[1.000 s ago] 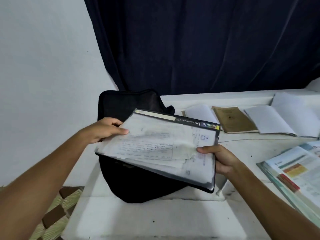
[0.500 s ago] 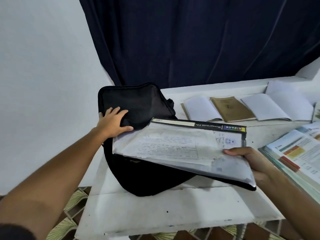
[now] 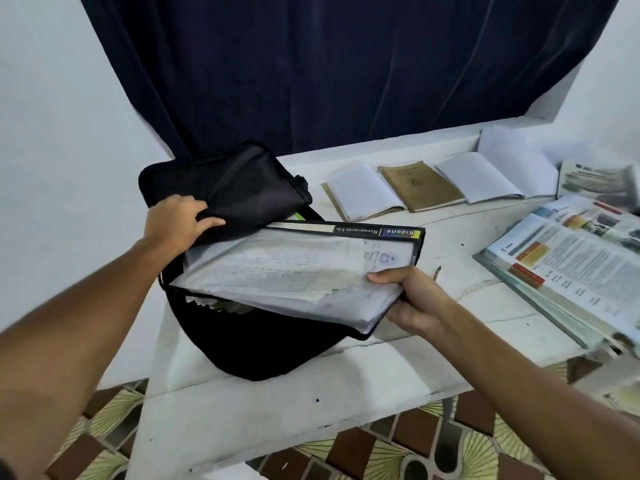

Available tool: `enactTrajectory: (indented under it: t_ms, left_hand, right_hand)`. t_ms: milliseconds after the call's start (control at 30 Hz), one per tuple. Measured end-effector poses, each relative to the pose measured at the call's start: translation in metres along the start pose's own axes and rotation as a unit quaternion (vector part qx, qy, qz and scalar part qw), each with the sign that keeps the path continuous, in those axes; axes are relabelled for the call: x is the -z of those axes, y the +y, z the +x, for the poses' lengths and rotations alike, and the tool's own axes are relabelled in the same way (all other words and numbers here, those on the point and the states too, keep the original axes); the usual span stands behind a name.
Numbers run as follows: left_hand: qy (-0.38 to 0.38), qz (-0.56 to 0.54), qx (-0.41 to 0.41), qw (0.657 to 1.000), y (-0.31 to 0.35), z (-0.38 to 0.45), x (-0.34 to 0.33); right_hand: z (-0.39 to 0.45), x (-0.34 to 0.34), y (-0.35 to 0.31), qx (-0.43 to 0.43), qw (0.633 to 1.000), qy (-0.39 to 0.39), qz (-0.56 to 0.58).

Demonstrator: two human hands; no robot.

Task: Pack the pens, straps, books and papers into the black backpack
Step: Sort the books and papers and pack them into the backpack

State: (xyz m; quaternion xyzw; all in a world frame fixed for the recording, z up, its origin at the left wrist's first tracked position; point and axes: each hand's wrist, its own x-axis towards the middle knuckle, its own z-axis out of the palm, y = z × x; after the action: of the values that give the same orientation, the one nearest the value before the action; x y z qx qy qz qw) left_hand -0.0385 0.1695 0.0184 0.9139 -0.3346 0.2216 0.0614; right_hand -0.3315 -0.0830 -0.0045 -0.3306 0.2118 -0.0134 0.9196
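Gripping the black backpack (image 3: pixel 256 344) flap, the left hand (image 3: pixel 176 220) holds it; right hand (image 3: pixel 412 299) pinches the paper-filled file folder (image 3: pixel 298 271) at its mouth.

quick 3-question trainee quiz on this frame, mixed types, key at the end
1. True or false: the left hand grips the backpack flap.
2. Which hand holds the file of papers? A) left B) right C) both
3. Fill in: the brown book lies between two open ____ on the table.

Key:
1. True. Its fingers curl round the raised flap.
2. B. The right hand pinches the file's near corner while its far end sits at the bag's opening.
3. Notebooks: one to its left, one to its right.
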Motion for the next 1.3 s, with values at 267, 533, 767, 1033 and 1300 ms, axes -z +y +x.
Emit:
enactTrajectory:
  t_ms: [267,533,767,1033,1300]
  left_hand:
    - [0.005,-0.061,0.039,0.997,0.002,0.033,0.05]
    - [0.018,-0.059,0.049,0.997,0.005,0.054,0.072]
    - [0.026,-0.073,0.016,0.997,-0.002,0.061,0.073]
    - [0.005,-0.075,-0.022,0.997,0.006,0.054,0.061]
    - [-0.029,-0.073,0.037,0.996,0.014,0.001,0.034]
  right_hand:
    - [0.04,-0.048,0.03,0.029,0.998,0.055,0.024]
    - [0.105,-0.107,0.055,0.047,0.993,0.104,0.016]
    - [0.157,-0.146,0.066,0.036,0.992,0.118,0.009]
    - [0.168,-0.134,0.067,-0.016,0.992,0.124,-0.035]
    - [0.124,-0.112,0.049,-0.152,0.982,-0.044,-0.106]
